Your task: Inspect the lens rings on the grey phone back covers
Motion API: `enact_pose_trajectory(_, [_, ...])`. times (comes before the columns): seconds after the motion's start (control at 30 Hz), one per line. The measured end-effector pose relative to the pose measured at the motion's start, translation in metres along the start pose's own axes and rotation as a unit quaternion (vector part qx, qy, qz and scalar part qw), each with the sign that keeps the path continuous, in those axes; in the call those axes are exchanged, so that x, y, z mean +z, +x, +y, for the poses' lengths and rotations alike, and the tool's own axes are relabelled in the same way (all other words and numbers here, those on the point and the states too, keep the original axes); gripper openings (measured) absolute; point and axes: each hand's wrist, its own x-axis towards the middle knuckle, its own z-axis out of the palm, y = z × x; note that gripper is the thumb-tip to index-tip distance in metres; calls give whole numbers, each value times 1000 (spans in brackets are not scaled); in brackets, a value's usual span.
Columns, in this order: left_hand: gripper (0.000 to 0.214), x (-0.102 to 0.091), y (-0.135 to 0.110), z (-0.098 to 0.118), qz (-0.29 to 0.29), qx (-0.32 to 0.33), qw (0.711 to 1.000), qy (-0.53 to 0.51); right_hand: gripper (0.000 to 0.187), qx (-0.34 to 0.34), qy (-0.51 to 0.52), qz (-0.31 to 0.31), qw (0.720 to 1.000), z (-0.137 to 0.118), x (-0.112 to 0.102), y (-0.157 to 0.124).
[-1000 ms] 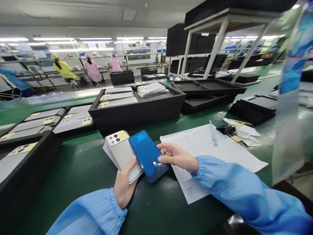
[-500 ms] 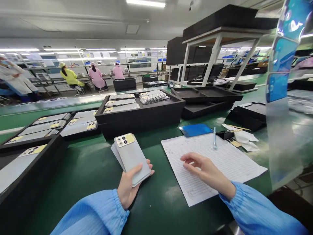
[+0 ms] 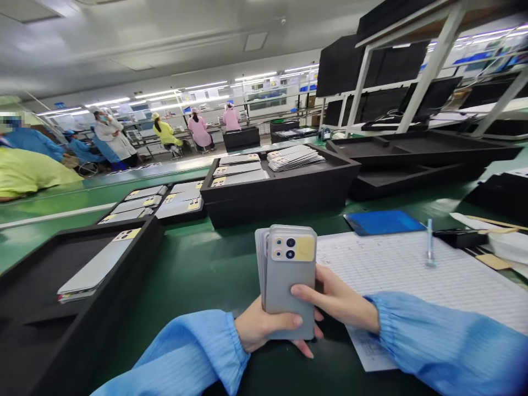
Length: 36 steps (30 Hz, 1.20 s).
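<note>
My left hand grips a small stack of grey phone back covers from below, held upright above the green table, camera cutouts at the top. My right hand holds the same stack from the right, with a finger laid across the front cover. A blue phone cover lies flat on the table beyond, next to a printed form with a pen on it.
Black foam trays holding more grey covers stand at the left, left centre and centre back. Empty black trays sit at the right under a white rack. Several people work at benches far behind.
The blue cover left my right hand and now lies on the table. My right hand came back from the form onto the grey stack, which now stands upright.
</note>
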Motion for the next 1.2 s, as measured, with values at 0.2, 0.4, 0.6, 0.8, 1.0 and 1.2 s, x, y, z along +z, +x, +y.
enact_pose_trajectory(0.2, [44,6,-9,-11,-16,-1,997,-75,38,59,88,-20,994,12,7,-11])
enact_pose_trajectory(0.4, [31,8,-7,-9,-2,-4,999,-54,51,25,49,-14,998,0,-2,-6])
enact_pose_trajectory(0.6, [22,17,-4,7,87,23,978,190,54,-120,-129,137,975,-31,-18,-4])
enact_pose_trajectory(0.8, [20,19,-5,2,111,26,963,244,46,-180,-224,130,949,-40,-20,-7])
enact_pose_trajectory(1.0, [22,20,-7,2,145,46,945,290,57,-132,-35,134,982,-30,-16,-8])
enact_pose_trajectory(1.2, [36,37,-19,3,87,-90,957,261,59,-7,152,50,987,-11,-14,-1])
